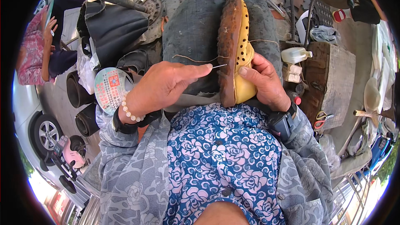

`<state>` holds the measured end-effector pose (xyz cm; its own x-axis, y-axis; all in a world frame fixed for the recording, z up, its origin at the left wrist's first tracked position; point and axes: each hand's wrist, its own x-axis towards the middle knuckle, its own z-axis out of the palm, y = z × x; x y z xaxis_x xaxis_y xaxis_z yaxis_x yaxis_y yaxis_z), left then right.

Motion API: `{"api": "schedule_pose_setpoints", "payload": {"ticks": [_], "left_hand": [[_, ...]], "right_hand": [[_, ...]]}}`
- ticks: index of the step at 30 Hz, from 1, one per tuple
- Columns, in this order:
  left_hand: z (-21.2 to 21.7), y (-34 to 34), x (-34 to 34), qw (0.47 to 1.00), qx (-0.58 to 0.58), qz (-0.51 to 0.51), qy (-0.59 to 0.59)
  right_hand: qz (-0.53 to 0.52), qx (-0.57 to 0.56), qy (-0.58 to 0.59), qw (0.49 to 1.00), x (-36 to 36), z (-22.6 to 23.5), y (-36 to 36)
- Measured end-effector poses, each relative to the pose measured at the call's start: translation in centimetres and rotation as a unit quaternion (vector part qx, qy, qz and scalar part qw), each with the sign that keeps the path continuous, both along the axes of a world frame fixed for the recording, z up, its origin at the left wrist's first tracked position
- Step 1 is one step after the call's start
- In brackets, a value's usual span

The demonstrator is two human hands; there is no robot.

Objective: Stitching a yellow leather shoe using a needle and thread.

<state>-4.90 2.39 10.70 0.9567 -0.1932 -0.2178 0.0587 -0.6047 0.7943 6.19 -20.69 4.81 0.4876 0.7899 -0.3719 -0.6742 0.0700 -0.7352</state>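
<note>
Two bare hands are seen at work on one yellow clog (244, 54), stood on edge on a lap covered in dark cloth (189, 25), its perforated toe end pointed away from the body and its worn brown sole (227, 31) turned to the person's left. Little weight is to be expected; the punched upper would probably be found soft and springy, the thick sole stiffer, and nothing fragile is suggested. A hold is best taken on the upper near the heel, clear of the needle's line. Just there it is gripped by the right hand (266, 81), with the thumb laid across the yellow side and the other fingers curled behind, partly hidden. By the left hand (164, 83), angled inward with its back upward, a thin metal needle (219, 66) is pinched at the fingertips and aimed at the sole; whether the sole is pierced cannot be told. Thin thread (265, 41) is shown on both sides of the clog, trailed over the dark cloth.
</note>
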Motion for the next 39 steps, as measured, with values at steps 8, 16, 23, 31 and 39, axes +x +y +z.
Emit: {"api": "schedule_pose_setpoints", "payload": {"ticks": [8, 16, 23, 31, 39], "left_hand": [[0.4, 0.6, 0.8, 0.998, 0.037, -0.042, -0.009], [0.4, 0.5, 1.5, 0.999, -0.027, -0.041, -0.002], [0.5, 0.5, 1.4, 0.999, -0.037, -0.038, -0.006], [0.5, 0.6, 0.9, 0.998, -0.059, -0.018, 0.018], [1.1, 0.8, 0.5, 0.997, -0.037, -0.014, 0.070]], "right_hand": [[0.012, 0.024, 0.067, 0.997, 0.4, -0.7, 0.1], [-0.022, 0.062, 0.158, 0.985, 0.7, -0.9, 0.1], [-0.004, 0.072, 0.196, 0.978, 1.2, -0.8, 0.0], [0.024, 0.062, 0.115, 0.991, 1.0, -1.1, 0.4], [0.050, 0.058, 0.066, 0.995, 1.2, -1.1, 1.0]]}}
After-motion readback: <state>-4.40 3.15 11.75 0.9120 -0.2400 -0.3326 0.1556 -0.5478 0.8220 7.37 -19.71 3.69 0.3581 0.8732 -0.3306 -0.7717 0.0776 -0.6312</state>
